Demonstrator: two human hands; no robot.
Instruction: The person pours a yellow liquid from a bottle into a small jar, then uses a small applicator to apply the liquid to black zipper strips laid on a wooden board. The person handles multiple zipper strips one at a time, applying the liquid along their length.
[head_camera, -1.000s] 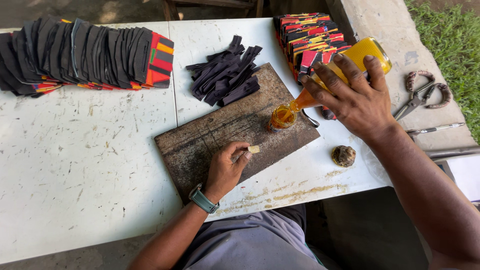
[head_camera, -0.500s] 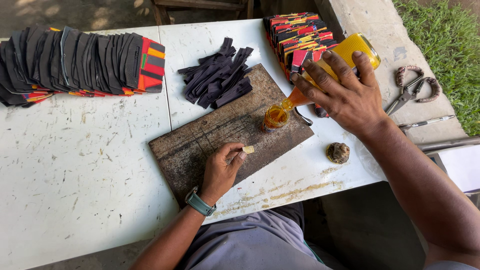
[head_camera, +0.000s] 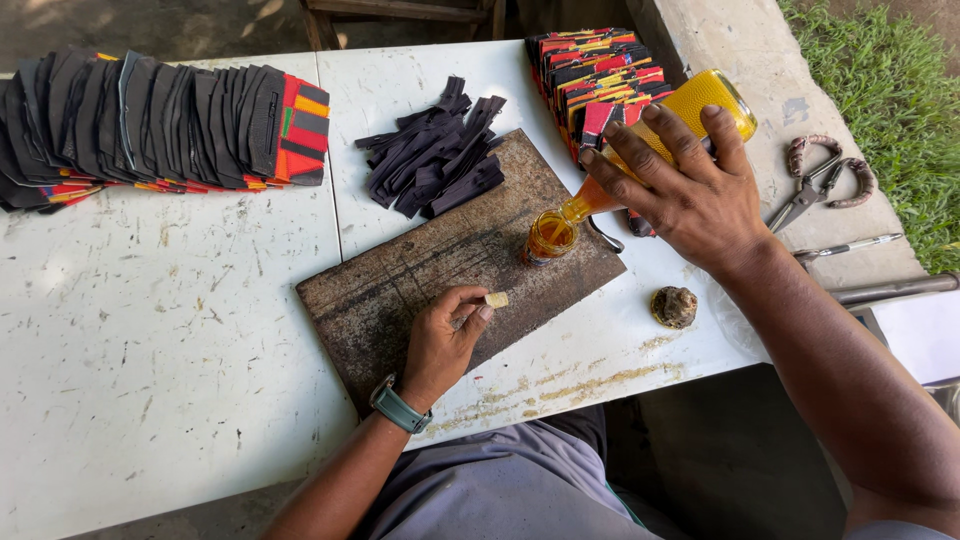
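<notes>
A yellow bottle (head_camera: 700, 105) is tipped steeply, its neck pointing down into a small glass jar (head_camera: 548, 236) of amber liquid. The jar stands near the far right corner of a dark, scratched board (head_camera: 440, 270), which lies at an angle on the white table (head_camera: 150, 350), close to the table's near edge. The right hand (head_camera: 690, 195) is wrapped over the bottle from above, fingers spread and closed around its body. The left hand (head_camera: 445, 340) rests on the board near its near edge, loosely curled, with a small pale piece (head_camera: 496, 299) pinched between thumb and fingertips. A watch with a teal strap (head_camera: 397, 405) sits on that wrist.

Just beyond the board's far edge lies a loose heap of dark strips (head_camera: 435, 150). At the table's far right corner, behind the bottle, is a stack of red, orange and black pieces (head_camera: 585, 75); a long row of similar dark pieces (head_camera: 150, 120) leans along the far left edge. A small brownish lump (head_camera: 674, 306) sits on the table near its right edge, just beside the board. On the concrete ledge (head_camera: 770, 60) to the right lie scissors (head_camera: 825, 180) and a pen (head_camera: 850, 246).
</notes>
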